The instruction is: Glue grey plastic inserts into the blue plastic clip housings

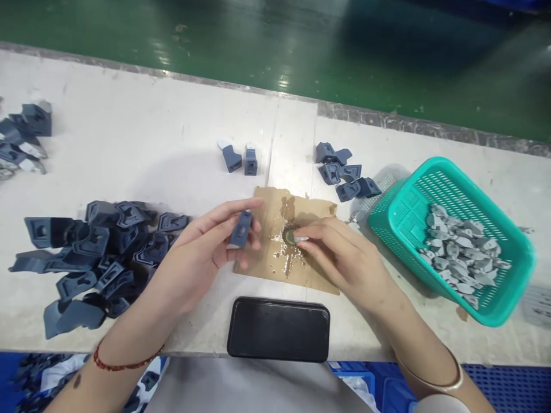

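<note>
My left hand (pixel 210 238) holds a dark blue plastic part (pixel 241 229) between thumb and fingers, tilted above the left edge of a brown cardboard sheet (pixel 264 261). In my right hand (pixel 340 246), thumb and forefinger pinch a small light-grey piece (pixel 300 238). Its tip is over a small round container (pixel 290 234) with greenish contents on the cardboard; whether it touches them I cannot tell. Shiny wet spots (pixel 287 265) surround the container. Beside my left wrist lies a pile of dark blue parts (pixel 124 241).
At right stands a green basket (pixel 387 221) with many grey pieces (pixel 462 252). A black phone (pixel 278 330) lies near the front edge. Two joined parts (pixel 232 158) and a small group of blue parts (pixel 344 172) sit farther back; another cluster (pixel 26 135) is at far left.
</note>
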Motion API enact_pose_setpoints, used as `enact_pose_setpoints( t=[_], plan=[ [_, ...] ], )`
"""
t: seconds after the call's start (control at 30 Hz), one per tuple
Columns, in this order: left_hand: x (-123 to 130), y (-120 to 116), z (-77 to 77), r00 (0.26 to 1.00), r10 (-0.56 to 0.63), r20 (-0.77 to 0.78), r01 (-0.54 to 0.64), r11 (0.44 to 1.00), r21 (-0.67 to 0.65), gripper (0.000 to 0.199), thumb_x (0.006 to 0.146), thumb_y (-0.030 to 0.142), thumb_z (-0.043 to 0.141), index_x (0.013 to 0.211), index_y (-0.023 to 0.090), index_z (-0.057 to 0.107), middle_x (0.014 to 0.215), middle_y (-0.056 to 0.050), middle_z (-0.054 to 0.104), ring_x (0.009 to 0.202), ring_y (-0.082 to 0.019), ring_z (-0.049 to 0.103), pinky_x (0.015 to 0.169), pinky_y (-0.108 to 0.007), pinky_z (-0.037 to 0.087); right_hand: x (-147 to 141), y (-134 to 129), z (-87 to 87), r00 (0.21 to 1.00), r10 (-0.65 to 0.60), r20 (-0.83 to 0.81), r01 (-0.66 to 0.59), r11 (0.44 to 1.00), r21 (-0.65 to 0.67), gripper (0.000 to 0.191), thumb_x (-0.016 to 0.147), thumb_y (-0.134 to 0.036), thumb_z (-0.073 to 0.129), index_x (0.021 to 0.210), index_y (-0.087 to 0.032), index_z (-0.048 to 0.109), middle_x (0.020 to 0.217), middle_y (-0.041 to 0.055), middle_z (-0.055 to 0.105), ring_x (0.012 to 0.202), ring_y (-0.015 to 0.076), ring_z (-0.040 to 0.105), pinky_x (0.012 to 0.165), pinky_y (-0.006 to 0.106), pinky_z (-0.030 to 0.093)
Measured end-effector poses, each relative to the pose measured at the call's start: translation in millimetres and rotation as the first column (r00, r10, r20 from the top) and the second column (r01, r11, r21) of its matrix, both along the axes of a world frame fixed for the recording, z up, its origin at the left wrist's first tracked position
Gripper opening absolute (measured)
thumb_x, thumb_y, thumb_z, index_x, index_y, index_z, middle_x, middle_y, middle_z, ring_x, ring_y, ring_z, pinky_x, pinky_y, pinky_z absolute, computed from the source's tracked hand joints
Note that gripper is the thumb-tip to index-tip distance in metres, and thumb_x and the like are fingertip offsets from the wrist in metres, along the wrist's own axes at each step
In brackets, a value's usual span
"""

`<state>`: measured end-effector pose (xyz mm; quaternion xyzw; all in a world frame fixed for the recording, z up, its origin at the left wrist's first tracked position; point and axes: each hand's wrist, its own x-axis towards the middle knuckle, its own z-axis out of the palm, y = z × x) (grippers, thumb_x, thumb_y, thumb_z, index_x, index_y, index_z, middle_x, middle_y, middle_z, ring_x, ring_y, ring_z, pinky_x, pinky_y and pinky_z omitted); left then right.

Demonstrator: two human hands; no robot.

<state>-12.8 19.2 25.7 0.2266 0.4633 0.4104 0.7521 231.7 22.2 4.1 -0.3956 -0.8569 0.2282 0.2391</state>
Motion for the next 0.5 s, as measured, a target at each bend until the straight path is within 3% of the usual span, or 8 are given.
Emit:
enact_pose_setpoints(
  t=[0.1, 0.2, 0.27, 0.37, 0.5],
  plan=[
    [2.4, -1.4, -0.6, 0.995, -0.060, -0.078, 0.058, 0.998, -0.026, 0.027, 0.095, 0.033, 0.065, 0.113, 0.019, 0.079, 0.090, -0.004, 0.067, 0.070, -0.011, 0.059, 0.052, -0.017, 0.048, -0.7, 0.9, -0.3, 0.998, 0.013, 0.055, -0.014, 1.000, 0.011, 0.008, 0.102, -0.015, 0.059, 0.107, -0.015, 0.065, 0.097, 0.0090, 0.074, 0.093, 0.0207, 0.072, 0.083, 0.033, 0.057],
    [6.5, -5.3, -1.7, 0.944, -0.133, -0.301, 0.166, 0.982, 0.089, 0.028, 0.093, 0.030, 0.069, 0.120, 0.022, 0.074, 0.094, -0.003, 0.069, 0.081, -0.012, 0.062, 0.062, -0.018, 0.050, 1.0, 1.0, 1.8, 1.000, -0.014, 0.005, 0.014, 0.998, -0.057, 0.009, 0.102, -0.015, 0.059, 0.107, -0.016, 0.067, 0.098, 0.0086, 0.076, 0.093, 0.0201, 0.073, 0.084, 0.033, 0.058],
    [9.3, -8.9, -4.0, 0.887, -0.143, -0.438, 0.247, 0.951, 0.189, 0.023, 0.094, 0.026, 0.067, 0.116, 0.021, 0.072, 0.097, -0.003, 0.072, 0.088, -0.014, 0.065, 0.072, -0.021, 0.054, 3.5, -0.3, 3.5, 0.988, -0.116, -0.103, 0.097, 0.980, -0.176, 0.010, 0.100, -0.015, 0.063, 0.107, -0.019, 0.069, 0.098, 0.0059, 0.077, 0.090, 0.0178, 0.073, 0.081, 0.030, 0.058],
    [12.2, -14.6, -11.0, 0.835, -0.131, -0.535, 0.348, 0.878, 0.329, 0.019, 0.098, 0.025, 0.063, 0.114, 0.021, 0.070, 0.105, -0.004, 0.075, 0.099, -0.016, 0.069, 0.084, -0.024, 0.056, 6.4, -3.5, 5.0, 0.890, -0.338, -0.305, 0.203, 0.894, -0.399, 0.012, 0.096, -0.017, 0.071, 0.105, -0.024, 0.073, 0.091, 0.0005, 0.077, 0.079, 0.0140, 0.072, 0.070, 0.025, 0.058],
    [12.9, -20.5, -22.8, 0.774, -0.115, -0.623, 0.487, 0.736, 0.470, 0.028, 0.099, 0.021, 0.062, 0.126, 0.025, 0.068, 0.117, -0.003, 0.076, 0.090, -0.013, 0.071, 0.068, -0.018, 0.055, 3.8, -6.6, 5.4, 0.764, -0.430, -0.480, 0.114, 0.823, -0.557, 0.019, 0.091, -0.012, 0.075, 0.102, -0.028, 0.078, 0.081, -0.0036, 0.075, 0.070, 0.0094, 0.070, 0.066, 0.019, 0.059]
  ],
)
